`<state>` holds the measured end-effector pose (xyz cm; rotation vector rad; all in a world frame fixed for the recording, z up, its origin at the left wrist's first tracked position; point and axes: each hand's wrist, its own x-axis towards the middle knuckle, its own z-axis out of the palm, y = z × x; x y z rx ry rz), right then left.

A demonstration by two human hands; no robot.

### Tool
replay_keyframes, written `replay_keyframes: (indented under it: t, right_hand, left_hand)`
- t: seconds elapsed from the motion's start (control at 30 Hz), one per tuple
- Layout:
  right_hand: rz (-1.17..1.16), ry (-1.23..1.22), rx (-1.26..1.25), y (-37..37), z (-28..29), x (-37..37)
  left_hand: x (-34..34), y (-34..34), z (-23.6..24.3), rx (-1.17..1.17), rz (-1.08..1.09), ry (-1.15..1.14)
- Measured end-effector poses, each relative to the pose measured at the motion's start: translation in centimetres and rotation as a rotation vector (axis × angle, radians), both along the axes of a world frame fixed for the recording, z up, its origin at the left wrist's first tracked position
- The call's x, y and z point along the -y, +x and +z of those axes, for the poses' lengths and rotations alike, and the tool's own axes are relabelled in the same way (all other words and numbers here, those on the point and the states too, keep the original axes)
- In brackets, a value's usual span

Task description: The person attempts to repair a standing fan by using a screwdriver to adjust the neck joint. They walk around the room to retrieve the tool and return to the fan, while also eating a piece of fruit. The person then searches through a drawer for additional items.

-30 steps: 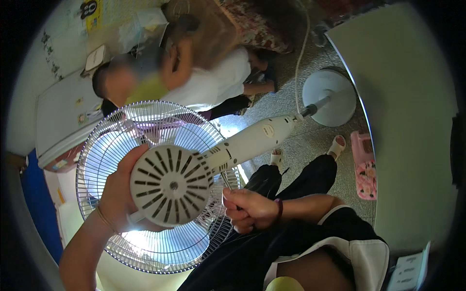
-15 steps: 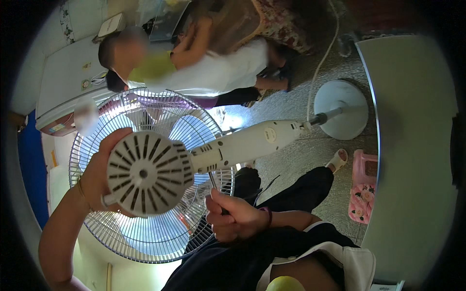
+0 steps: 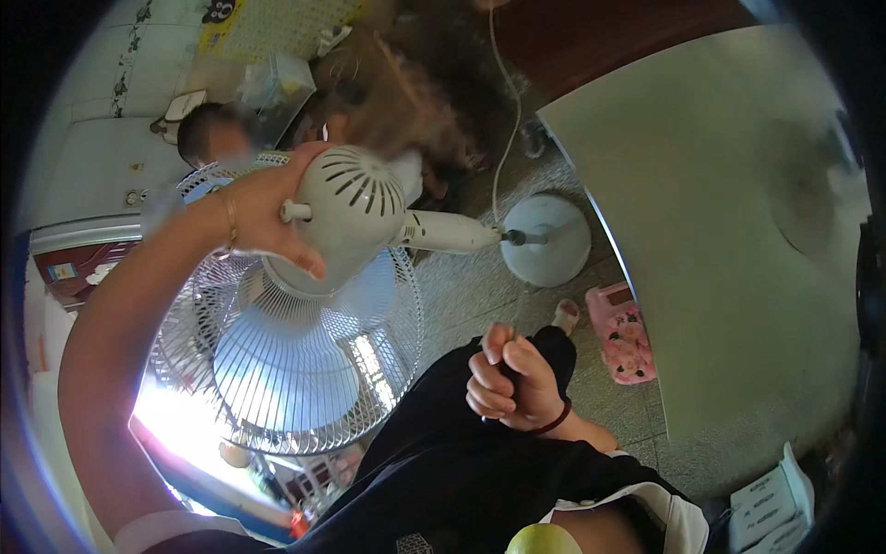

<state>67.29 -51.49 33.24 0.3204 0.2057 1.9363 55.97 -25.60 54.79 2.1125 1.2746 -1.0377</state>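
Observation:
A white pedestal fan (image 3: 443, 231) stands in front of me with its neck reaching toward its round base. My left hand (image 3: 268, 203) is wrapped round the slotted motor housing (image 3: 355, 189), beside a small white knob (image 3: 296, 211). The wire cage (image 3: 286, 360) with pale blue blades is below that hand. Apart from the fan, my right hand (image 3: 517, 379) is closed near my lap on a dark-handled screwdriver (image 3: 505, 368). Its fingers hide most of the tool, and the shaft is hard to make out.
The round base (image 3: 546, 242) rests on the grey floor, with a white cord (image 3: 503, 120) running from it. A pink stool (image 3: 620, 332) stands beside a large pale tabletop (image 3: 720, 222). Another person (image 3: 214, 134) is behind the fan. A white box-like item (image 3: 773, 503) lies at lower right.
My right hand has drawn the screwdriver away from the fan's neck, rightward toward my lap. The fan head has turned and tilted under my left hand, and the view has shifted.

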Motion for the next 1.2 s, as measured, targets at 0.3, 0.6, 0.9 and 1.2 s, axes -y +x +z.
replay_keyframes:
  t: [0.3,0.6,0.9,1.2]
  right_hand:
    - [-0.414,-0.326,0.423,-2.7,2.7,13.7]
    - [-0.604,-0.639,0.668,-9.7,3.3,31.2]
    - [-0.701,-0.682,0.629,-16.2,6.9,41.3]
    - [-1.148,-0.748,0.553,-13.2,7.8,50.7]
  left_hand:
    - [8.6,-2.3,3.1,-0.287,-0.454,0.686]
    - [36.6,-13.1,0.3,1.578,-0.464,-0.997]
    - [48.4,-13.8,-1.1,1.906,-0.25,-1.739]
    - [56.4,-1.6,-1.3,2.02,-0.684,-1.83]
